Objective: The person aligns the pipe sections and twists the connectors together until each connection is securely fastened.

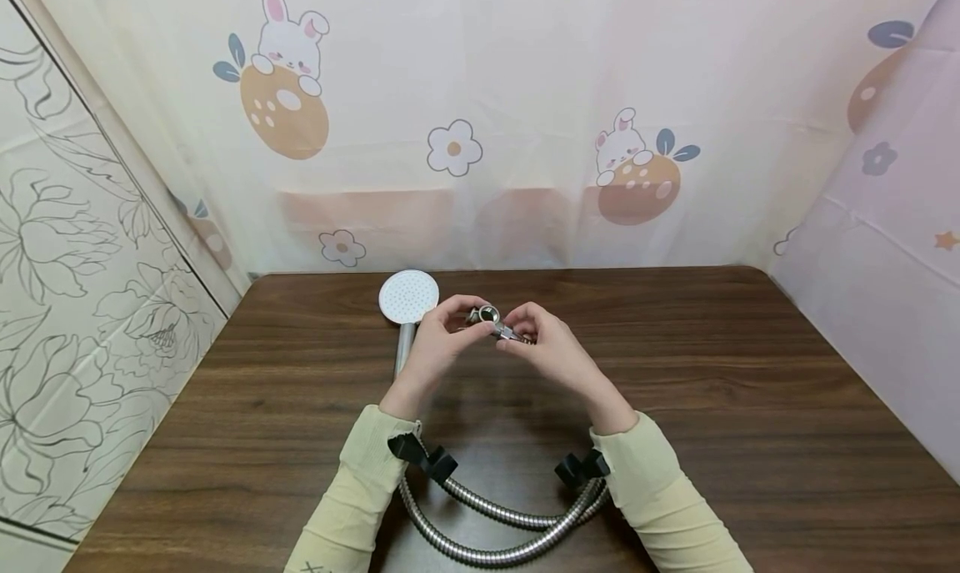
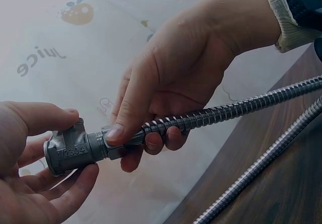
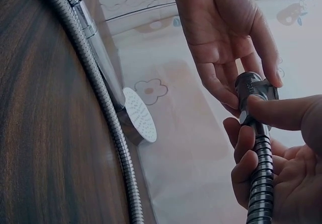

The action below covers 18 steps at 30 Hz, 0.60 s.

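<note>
My left hand (image 1: 433,346) pinches a short metal pipe fitting (image 2: 73,151) between thumb and fingers. The fitting has a side branch, a threaded end and the marking "1/2304". On that threaded end sits the nut (image 2: 115,151) of a ribbed metal shower hose (image 2: 216,117), with some thread still showing. Thumb and fingers of my right hand (image 1: 558,352) grip the nut and the hose just behind it. Both hands meet above the far half of the table. Below them, in the head view, the hose (image 1: 487,556) loops between the forearms.
A shower head (image 1: 408,296) with a white face and a silver handle lies on the dark wooden table (image 1: 750,373), left of the hands. A patterned curtain (image 1: 525,72) hangs behind the table's far edge, and a flower-patterned panel (image 1: 82,306) stands at left.
</note>
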Each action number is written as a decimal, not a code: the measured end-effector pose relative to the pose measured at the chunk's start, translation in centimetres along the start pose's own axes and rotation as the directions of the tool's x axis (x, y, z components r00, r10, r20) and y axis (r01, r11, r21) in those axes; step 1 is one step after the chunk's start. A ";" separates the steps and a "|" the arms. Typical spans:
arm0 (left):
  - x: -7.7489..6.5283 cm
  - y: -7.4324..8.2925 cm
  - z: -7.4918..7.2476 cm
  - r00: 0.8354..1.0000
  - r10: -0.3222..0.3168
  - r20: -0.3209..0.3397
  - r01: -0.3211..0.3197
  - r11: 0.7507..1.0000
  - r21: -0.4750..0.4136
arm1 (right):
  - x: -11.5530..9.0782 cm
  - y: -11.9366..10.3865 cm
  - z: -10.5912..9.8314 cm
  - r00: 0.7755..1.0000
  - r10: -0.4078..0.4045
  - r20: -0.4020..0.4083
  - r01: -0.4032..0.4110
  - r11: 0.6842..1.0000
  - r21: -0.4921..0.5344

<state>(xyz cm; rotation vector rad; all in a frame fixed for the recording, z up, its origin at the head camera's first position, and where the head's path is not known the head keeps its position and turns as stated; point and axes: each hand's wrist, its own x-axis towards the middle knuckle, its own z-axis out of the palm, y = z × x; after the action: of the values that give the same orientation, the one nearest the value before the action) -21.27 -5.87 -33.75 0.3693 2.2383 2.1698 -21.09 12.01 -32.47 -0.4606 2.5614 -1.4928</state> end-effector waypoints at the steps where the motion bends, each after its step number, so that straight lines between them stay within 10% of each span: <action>1: 0.0 0.0 0.0 1.000 -0.001 0.000 0.001 1.000 0.000 | 0.0 0.0 0.0 1.000 -0.001 0.001 0.001 1.000 -0.001; 18: 0.0 0.2 0.0 1.000 -0.008 -0.007 0.008 1.000 -0.009 | 0.0 -0.1 0.0 1.000 -0.026 -0.010 0.026 0.999 -0.040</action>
<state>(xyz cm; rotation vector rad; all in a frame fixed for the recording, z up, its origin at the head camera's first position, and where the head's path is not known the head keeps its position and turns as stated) -21.22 -5.87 -33.61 0.3518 2.2286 2.1801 -21.03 11.96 -32.40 -0.4939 2.6070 -1.4592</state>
